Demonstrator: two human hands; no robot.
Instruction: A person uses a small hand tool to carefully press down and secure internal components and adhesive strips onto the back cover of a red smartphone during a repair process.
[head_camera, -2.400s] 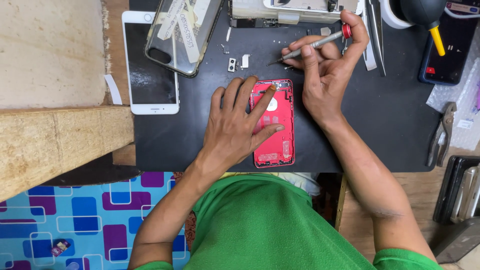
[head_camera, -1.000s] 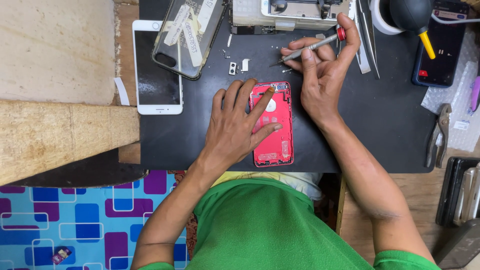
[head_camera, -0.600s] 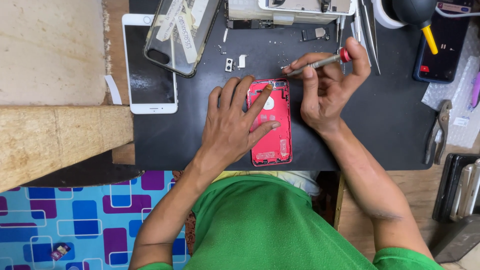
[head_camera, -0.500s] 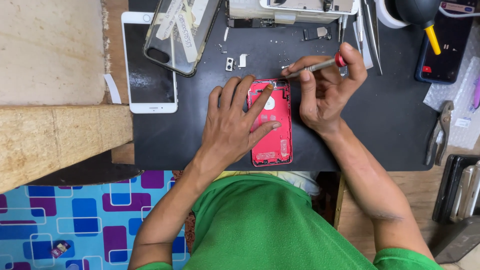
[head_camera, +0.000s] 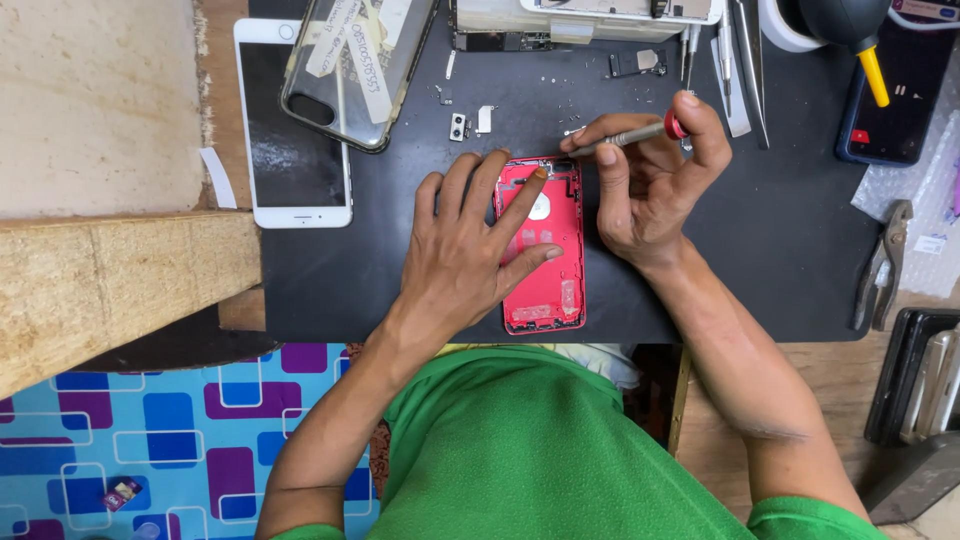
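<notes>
While the right hand (head_camera: 650, 190) pinches a slim screwdriver (head_camera: 625, 138) between thumb and fingers, its tip sits at the top edge of the red phone housing (head_camera: 545, 250), and that is where the risk lives. If the tip rides out of the screw head, it could skate across the red shell and gouge it, or round the screw. The left hand (head_camera: 465, 250) lies flat and spread, fingers fanned over the housing's left half, holding nothing but pinning the shell to the bench (head_camera: 400, 290); ease that pressure and the shell may twist under the driver.

Just beyond the fingertips, tiny screws and two small metal brackets (head_camera: 470, 123) lie loose on the dark mat. A knuckle sweep could scatter them, and they look easy to lose.

Farther from the left hand, a white phone (head_camera: 295, 130) lies face up with a clear case (head_camera: 355, 65) overlapping it. Beyond the right hand sit tweezers (head_camera: 745, 60); out past its wrist side, pliers (head_camera: 880, 265) rest near the bench edge, where a nudge from the elbow might tip them off.
</notes>
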